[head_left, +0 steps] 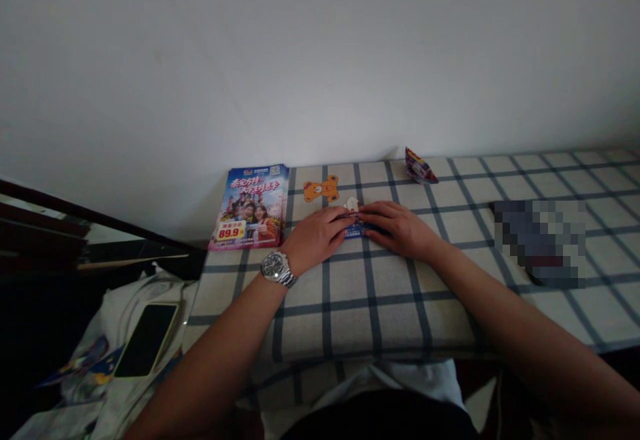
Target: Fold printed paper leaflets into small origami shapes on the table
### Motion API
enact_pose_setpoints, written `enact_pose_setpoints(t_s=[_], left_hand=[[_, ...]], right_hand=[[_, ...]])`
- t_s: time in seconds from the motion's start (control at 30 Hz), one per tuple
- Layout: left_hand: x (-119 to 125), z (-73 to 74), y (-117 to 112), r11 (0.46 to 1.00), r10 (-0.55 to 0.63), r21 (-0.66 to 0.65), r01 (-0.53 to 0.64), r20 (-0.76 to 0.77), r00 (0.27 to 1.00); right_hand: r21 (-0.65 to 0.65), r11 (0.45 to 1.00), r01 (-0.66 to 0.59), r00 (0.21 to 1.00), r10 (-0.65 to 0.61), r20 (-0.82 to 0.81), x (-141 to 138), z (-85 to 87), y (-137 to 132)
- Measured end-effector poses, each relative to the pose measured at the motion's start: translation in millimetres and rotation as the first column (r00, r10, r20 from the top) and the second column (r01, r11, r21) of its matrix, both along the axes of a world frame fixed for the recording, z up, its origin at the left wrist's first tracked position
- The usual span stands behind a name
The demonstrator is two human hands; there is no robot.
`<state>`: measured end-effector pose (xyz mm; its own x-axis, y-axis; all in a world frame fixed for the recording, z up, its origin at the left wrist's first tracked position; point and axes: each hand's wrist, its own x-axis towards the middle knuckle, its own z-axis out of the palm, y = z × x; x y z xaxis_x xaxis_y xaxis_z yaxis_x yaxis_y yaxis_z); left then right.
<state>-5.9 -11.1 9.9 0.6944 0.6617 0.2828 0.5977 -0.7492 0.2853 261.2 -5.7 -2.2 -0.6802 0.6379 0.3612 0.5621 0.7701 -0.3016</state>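
Lying mid-frame between left hand (316, 235) and right hand (403, 229), equally near: small blue-and-white printed folded paper (353, 231), long axis hidden; both touch it, fingers bent, whether pinching unclear.

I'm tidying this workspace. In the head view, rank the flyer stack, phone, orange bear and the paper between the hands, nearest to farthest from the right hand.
From the right hand:
1. Paper: touching it, on its left.
2. Orange bear: left, toward the wall.
3. Flyer stack: farther left.
4. Phone: lower left.
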Motion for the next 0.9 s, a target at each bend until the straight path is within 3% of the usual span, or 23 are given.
enact_pose_setpoints(t_s=[0.9], left_hand=[[3.3,0.4,-0.5,1.0,0.02,0.013,-0.021,0.004,1.0]], right_hand=[[0.066,0.995,0.07,0.988,-0.078,0.133,-7.7,3.2,-3.2]])
